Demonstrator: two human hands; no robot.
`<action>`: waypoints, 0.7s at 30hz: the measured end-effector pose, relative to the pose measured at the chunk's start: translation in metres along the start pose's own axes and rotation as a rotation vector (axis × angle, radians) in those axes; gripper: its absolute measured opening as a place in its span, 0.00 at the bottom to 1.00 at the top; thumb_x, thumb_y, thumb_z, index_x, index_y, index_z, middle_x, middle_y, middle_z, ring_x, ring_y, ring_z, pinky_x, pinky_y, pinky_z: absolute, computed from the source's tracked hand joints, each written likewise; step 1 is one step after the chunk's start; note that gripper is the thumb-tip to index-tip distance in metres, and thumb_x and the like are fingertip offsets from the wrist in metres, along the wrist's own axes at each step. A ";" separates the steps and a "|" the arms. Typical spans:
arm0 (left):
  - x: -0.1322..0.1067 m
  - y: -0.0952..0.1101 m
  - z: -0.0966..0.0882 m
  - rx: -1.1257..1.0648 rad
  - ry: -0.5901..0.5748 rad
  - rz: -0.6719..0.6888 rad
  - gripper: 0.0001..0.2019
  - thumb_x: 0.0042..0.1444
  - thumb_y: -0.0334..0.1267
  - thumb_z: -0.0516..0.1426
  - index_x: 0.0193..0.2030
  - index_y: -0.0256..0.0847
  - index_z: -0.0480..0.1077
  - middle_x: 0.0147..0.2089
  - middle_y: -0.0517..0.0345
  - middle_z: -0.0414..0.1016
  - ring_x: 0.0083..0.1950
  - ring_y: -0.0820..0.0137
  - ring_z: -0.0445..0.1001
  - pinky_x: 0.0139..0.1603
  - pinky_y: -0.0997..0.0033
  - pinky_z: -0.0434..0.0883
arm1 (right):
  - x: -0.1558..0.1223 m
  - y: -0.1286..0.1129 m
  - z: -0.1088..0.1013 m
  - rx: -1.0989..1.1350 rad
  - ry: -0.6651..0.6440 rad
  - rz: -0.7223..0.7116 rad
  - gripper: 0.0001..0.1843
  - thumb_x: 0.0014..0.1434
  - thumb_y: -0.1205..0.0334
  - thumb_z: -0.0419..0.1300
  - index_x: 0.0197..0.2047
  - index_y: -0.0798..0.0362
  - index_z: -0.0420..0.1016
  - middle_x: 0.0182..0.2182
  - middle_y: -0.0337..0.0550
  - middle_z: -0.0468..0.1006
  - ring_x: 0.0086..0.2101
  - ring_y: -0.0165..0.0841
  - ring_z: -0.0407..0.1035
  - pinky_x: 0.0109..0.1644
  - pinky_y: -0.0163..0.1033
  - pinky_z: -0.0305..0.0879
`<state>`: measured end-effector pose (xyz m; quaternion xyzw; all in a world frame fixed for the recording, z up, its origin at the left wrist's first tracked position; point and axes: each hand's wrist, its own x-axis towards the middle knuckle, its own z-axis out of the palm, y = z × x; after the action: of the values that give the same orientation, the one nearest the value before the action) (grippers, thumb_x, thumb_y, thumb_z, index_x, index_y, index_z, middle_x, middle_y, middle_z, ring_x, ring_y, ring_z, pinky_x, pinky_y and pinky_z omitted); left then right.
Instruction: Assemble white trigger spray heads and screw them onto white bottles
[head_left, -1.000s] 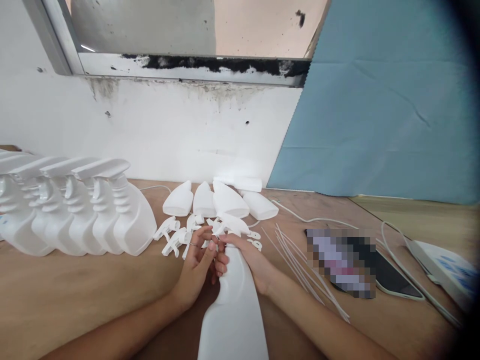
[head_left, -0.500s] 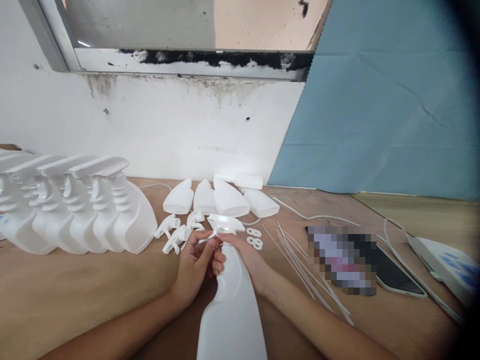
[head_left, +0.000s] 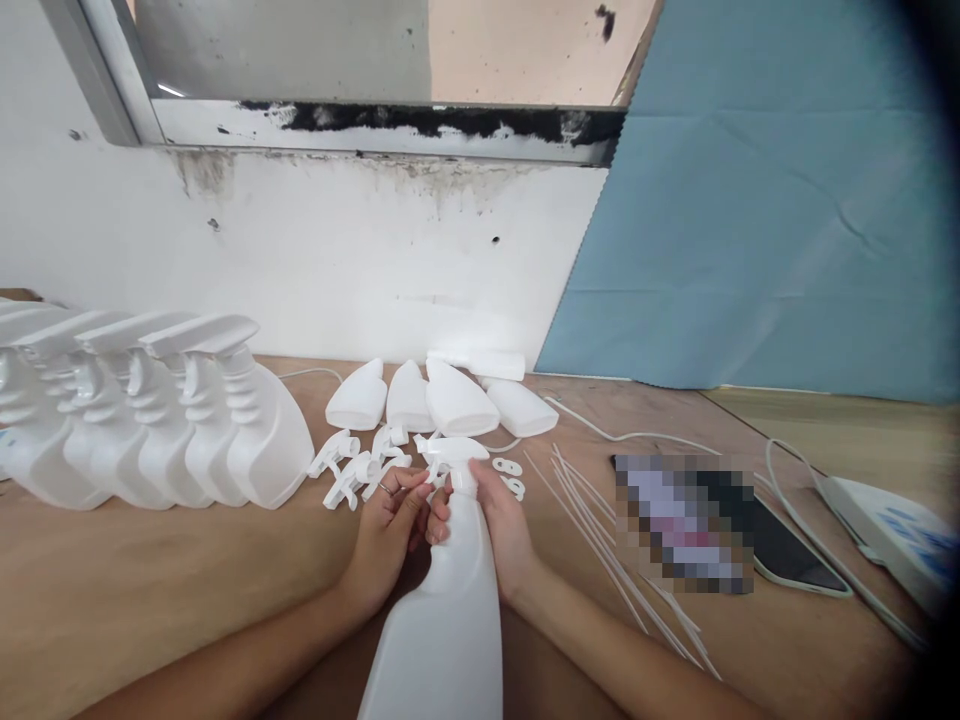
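Note:
A white plastic spray bottle (head_left: 450, 620) stands in front of me with its base running out of the bottom of the view. Its white spray head (head_left: 459, 450) is on the neck, nozzle pointing left. My right hand (head_left: 510, 530) is wrapped round the bottle's neck from the right, with fingertips showing on the left side. Close by on the left, my left hand (head_left: 388, 530) pinches at the trigger (head_left: 437, 472) under the spray head; its fingers partly hide that spot. Several loose white trigger pieces (head_left: 351, 480) lie just beyond the left hand.
Several assembled spray bottles (head_left: 259, 430) stand in a row at left. White bottles (head_left: 461, 398) lie by the wall. To the right are small white rings (head_left: 508, 467), thin white tubes (head_left: 600, 540), a phone (head_left: 795, 545), a cable (head_left: 615, 434) and a white device (head_left: 892, 530).
The bottle's lower part has swung left and the spray head has turned slightly, showing more of its trigger side. My right hand's fingers have shifted from over the neck to its right side.

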<state>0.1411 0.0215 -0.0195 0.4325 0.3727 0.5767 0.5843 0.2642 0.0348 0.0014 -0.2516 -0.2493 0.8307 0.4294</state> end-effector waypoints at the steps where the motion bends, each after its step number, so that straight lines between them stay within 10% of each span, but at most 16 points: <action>1: 0.000 0.002 0.001 -0.002 0.007 -0.005 0.11 0.57 0.44 0.57 0.39 0.39 0.62 0.26 0.61 0.73 0.20 0.78 0.68 0.17 0.82 0.53 | 0.001 -0.001 0.000 -0.006 -0.021 -0.003 0.20 0.56 0.44 0.51 0.28 0.54 0.68 0.17 0.39 0.69 0.20 0.33 0.64 0.28 0.38 0.63; 21: 0.003 -0.002 -0.001 -0.038 0.023 0.005 0.10 0.59 0.45 0.54 0.40 0.42 0.59 0.22 0.68 0.65 0.17 0.78 0.66 0.16 0.82 0.53 | 0.001 -0.002 0.000 -0.168 -0.072 0.043 0.26 0.55 0.43 0.47 0.37 0.58 0.73 0.16 0.43 0.72 0.16 0.32 0.63 0.18 0.34 0.56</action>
<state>0.1411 0.0252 -0.0219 0.4155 0.3673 0.5902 0.5867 0.2649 0.0368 0.0023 -0.2619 -0.3281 0.8245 0.3794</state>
